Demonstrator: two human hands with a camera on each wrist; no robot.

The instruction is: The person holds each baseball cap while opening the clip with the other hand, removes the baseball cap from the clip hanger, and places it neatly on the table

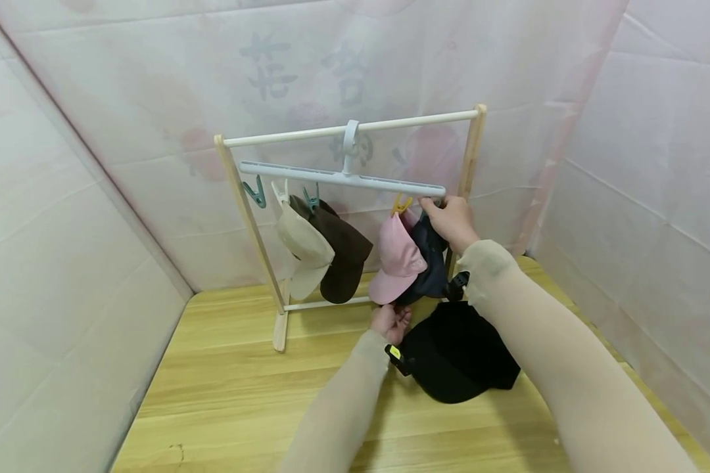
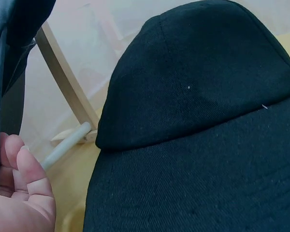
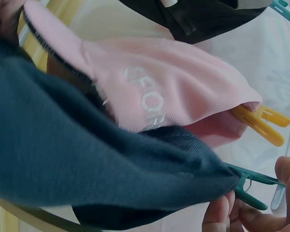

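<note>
A navy cap (image 1: pixel 428 263) hangs from a green clip (image 3: pixel 249 186) at the right end of a pale clip hanger (image 1: pixel 331 176). My right hand (image 1: pixel 444 213) pinches that clip at the cap's top edge, its fingertips (image 3: pixel 217 215) on the clip's handles. A pink cap (image 1: pixel 398 259) hangs beside it from a yellow clip (image 3: pixel 258 123). Lower down, my left hand (image 1: pixel 392 322) curls its fingers (image 2: pixel 24 169) round the navy cap's (image 2: pixel 9 29) lower edge. A black cap (image 1: pixel 458 351) lies on the wooden table just right of that hand and fills the left wrist view (image 2: pixel 198 121).
The hanger hooks over the white top rod of a small wooden rack (image 1: pixel 236 190). A beige cap (image 1: pixel 302 246) and a brown cap (image 1: pixel 346 253) hang at its left, next to a free teal clip (image 1: pixel 254 192). Pale fabric walls close in on three sides.
</note>
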